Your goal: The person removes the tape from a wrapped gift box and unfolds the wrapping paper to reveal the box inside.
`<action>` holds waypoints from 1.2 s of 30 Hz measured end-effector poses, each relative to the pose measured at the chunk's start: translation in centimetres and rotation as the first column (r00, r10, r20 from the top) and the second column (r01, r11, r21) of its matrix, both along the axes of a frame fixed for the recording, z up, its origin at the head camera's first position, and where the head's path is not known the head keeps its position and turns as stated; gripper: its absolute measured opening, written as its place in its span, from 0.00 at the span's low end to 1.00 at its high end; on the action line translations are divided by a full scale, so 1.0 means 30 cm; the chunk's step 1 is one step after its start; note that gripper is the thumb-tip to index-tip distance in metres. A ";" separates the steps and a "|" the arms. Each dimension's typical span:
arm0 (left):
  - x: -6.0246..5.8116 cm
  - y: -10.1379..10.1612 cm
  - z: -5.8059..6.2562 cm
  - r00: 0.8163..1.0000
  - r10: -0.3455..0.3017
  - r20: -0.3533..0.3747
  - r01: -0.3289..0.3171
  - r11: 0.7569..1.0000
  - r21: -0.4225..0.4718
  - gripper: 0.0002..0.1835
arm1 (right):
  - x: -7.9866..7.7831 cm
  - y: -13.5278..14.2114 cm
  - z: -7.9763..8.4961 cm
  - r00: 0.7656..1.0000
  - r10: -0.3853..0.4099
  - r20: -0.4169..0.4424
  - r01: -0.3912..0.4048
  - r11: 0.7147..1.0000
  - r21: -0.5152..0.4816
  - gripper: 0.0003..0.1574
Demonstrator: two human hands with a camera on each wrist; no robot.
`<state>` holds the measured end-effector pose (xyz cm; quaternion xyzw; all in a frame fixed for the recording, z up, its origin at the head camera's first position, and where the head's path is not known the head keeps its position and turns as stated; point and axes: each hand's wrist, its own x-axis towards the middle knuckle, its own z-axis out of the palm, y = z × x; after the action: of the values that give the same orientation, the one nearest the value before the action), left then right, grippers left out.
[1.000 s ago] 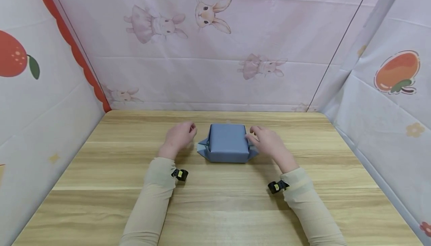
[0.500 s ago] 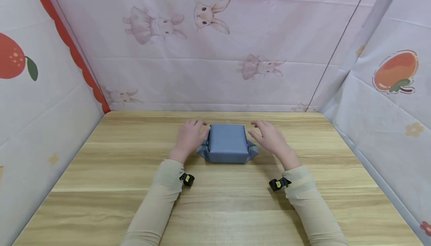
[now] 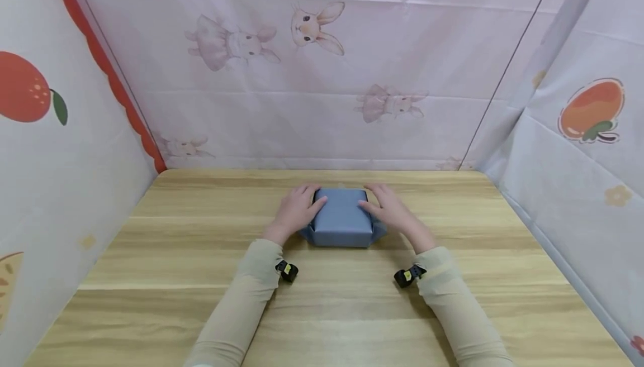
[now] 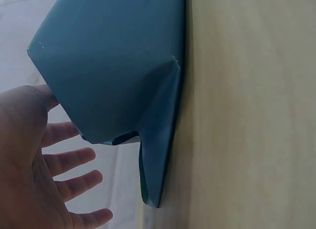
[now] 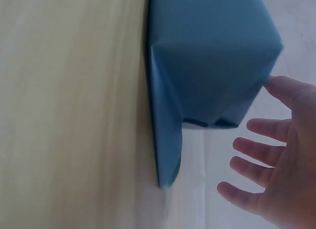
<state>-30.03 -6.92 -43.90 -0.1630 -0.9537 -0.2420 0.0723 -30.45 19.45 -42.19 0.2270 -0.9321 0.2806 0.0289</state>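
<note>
A box wrapped in blue paper lies flat on the wooden table. At both ends the paper sticks out in folded flaps; the left wrist view shows one pointed flap, the right wrist view another flap. My left hand is at the box's left end, thumb on the top edge, its other fingers spread and nearly straight beside the far corner. On the right end my right hand mirrors this, thumb at the top edge and fingers extended. The fingers' far tips are partly hidden in the head view.
A small clear piece, perhaps tape, shows behind the box's far edge. The wooden table meets a rabbit-print cloth at the back. Fruit-print cloths hang at the left and right. A black wrist camera sits on the left sleeve.
My left hand has moved right to the box, its fingers uncurling. My right hand lifted off slightly, then came back in against the right end. The box has stayed in place.
</note>
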 end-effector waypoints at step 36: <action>0.076 0.010 0.059 0.988 -0.063 -0.142 0.071 0.996 0.053 0.24 | 0.075 0.006 0.026 0.997 0.055 -0.062 -0.056 0.998 -0.027 0.33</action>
<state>-27.74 -6.64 -42.12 -0.2094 -0.9329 -0.2598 0.1355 -28.20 19.62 -41.42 0.2609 -0.9200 0.2878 0.0529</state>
